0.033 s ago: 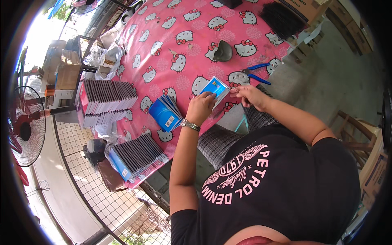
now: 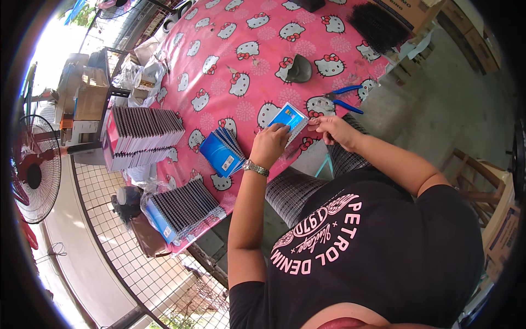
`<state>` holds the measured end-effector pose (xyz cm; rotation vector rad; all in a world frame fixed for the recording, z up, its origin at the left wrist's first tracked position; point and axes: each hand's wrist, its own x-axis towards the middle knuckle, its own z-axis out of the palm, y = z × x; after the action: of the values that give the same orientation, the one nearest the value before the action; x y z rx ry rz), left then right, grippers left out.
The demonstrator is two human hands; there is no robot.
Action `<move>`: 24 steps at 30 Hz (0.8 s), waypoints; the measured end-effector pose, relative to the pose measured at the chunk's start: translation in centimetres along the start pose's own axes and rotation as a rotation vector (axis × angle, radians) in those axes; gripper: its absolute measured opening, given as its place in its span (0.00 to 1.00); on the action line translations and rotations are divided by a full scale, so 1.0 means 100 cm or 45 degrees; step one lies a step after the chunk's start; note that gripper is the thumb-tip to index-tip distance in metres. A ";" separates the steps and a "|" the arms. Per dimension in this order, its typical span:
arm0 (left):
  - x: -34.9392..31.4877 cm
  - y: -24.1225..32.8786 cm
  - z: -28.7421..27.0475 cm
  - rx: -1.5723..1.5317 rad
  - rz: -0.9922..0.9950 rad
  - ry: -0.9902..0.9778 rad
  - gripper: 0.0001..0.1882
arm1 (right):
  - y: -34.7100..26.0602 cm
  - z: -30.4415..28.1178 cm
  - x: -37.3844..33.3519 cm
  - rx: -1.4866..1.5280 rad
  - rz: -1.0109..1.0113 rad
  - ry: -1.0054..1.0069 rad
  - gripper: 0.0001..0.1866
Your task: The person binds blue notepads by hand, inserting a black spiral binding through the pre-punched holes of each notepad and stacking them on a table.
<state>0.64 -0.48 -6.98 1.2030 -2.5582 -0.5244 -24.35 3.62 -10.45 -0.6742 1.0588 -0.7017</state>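
A small blue-covered notebook (image 2: 289, 116) with a white edge lies near the table's front edge. My left hand (image 2: 270, 143), a metal watch at its wrist, holds this notebook with its fingers curled over the cover. At the notebook's right edge my right hand (image 2: 335, 130) is closed in a pinch. Whatever is between its fingertips is too small to make out. Left of my left hand lies a fanned stack of blue notebooks (image 2: 222, 153). Beyond my right hand rest blue-handled pliers (image 2: 347, 99), their handles spread.
Tall stacks of bound notebooks (image 2: 143, 131) stand at the left, with another blue-covered stack (image 2: 183, 205) nearer. A dark grey dish-like piece (image 2: 299, 70) sits farther back on the pink tablecloth (image 2: 219, 49). Black bristly strands (image 2: 377, 27) lie beside a cardboard box (image 2: 411, 16). A fan (image 2: 35, 170) stands far left.
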 end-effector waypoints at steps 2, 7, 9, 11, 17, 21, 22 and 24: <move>-0.001 0.000 0.001 -0.014 -0.022 0.018 0.10 | 0.003 0.011 0.001 -0.071 -0.071 0.065 0.23; -0.002 0.001 -0.001 -0.033 -0.091 0.028 0.10 | 0.013 0.020 0.013 -0.786 -0.461 0.293 0.21; -0.002 0.002 -0.001 -0.041 -0.102 0.030 0.10 | 0.018 0.023 0.013 -0.650 -0.489 0.389 0.20; -0.003 0.002 -0.002 -0.033 -0.133 0.024 0.10 | 0.018 0.027 0.014 -0.621 -0.487 0.414 0.20; 0.000 0.001 -0.001 -0.051 -0.180 0.010 0.10 | 0.013 0.022 0.012 -0.354 -0.239 0.299 0.18; -0.003 0.002 0.000 -0.073 -0.166 0.067 0.08 | -0.016 0.036 0.002 0.110 0.001 0.110 0.15; -0.003 0.004 0.000 -0.078 -0.161 0.076 0.08 | -0.017 0.037 0.002 0.163 0.021 0.054 0.14; -0.002 0.007 0.002 -0.052 -0.193 0.054 0.09 | -0.018 0.035 0.006 0.066 -0.063 0.206 0.17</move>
<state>0.23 0.16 -6.83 1.3854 -2.4227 -0.5740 -21.22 2.58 -8.17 -0.6083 1.1709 -0.8350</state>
